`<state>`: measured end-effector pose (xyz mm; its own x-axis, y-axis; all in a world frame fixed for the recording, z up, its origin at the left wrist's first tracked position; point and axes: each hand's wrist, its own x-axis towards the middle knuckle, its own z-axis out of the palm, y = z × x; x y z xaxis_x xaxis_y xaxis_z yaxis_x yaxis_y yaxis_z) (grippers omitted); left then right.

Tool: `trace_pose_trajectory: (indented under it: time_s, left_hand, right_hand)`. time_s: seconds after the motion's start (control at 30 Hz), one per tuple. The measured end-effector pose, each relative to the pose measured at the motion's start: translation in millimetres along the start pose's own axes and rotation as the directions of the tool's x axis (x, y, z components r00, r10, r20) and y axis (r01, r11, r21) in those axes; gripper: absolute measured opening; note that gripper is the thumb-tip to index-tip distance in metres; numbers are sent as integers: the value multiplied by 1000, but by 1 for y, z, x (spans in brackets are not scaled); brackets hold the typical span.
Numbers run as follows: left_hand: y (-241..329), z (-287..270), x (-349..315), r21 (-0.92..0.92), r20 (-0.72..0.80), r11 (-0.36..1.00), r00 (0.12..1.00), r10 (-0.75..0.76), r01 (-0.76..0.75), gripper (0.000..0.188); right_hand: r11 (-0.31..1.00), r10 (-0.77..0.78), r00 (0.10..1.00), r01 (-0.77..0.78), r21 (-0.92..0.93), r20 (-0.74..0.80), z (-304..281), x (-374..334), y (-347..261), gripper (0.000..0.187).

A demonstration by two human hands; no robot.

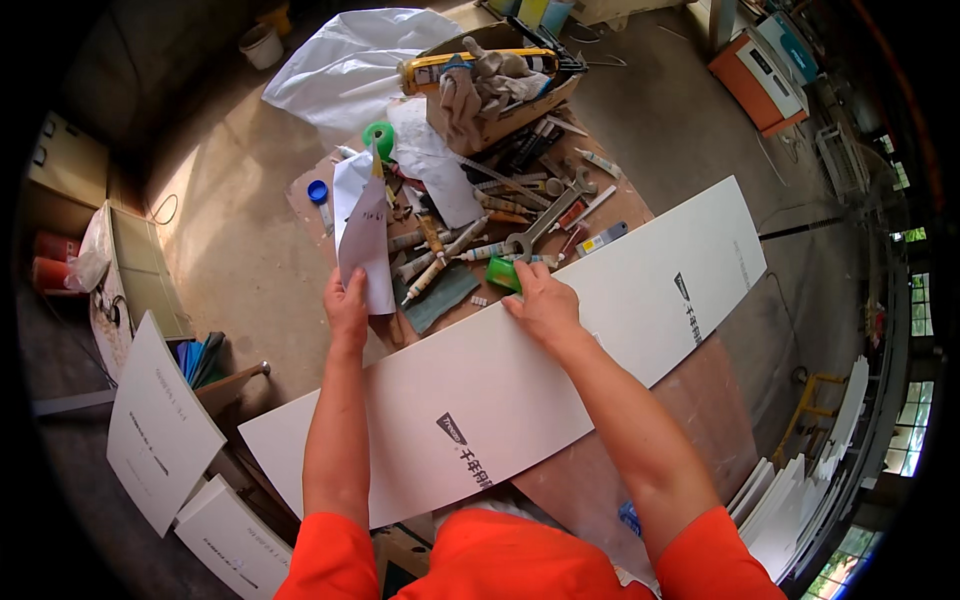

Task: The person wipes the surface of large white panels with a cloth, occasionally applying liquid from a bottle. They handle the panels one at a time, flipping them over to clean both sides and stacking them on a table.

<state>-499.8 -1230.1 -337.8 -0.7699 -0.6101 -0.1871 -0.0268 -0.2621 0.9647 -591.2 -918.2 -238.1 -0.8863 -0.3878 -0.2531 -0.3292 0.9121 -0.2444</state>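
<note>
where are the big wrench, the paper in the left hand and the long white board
Big wrench [552, 213], head view: handle's middle
Paper [370, 245], head view: written side
Long white board [500, 378], head view: top face

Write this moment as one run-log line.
left hand: holding white paper; right hand: touching green object; white board: lying across brown tabletop

Counted: two hands [347, 308] [546, 308]; one table [690, 405] bearing one long white board [535, 390], one large wrench [546, 221], one cardboard box [515, 122]; one white bucket [262, 48].
</note>
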Motion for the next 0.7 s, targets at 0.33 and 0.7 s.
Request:
trace_pose_trajectory:
  time_s: [0.33,0.7]
  left_hand:
    - [0,-5,-1,2,10,1000,1000,-6,6,22]
    - [2,-5,-2,2,-9,1000,1000,-25,25,20]
  right_hand:
    - [997,-10,986,-2,-74,-164,21,33,6,42]
    - [992,-129,988,129,-17,-88,6,2,0,45]
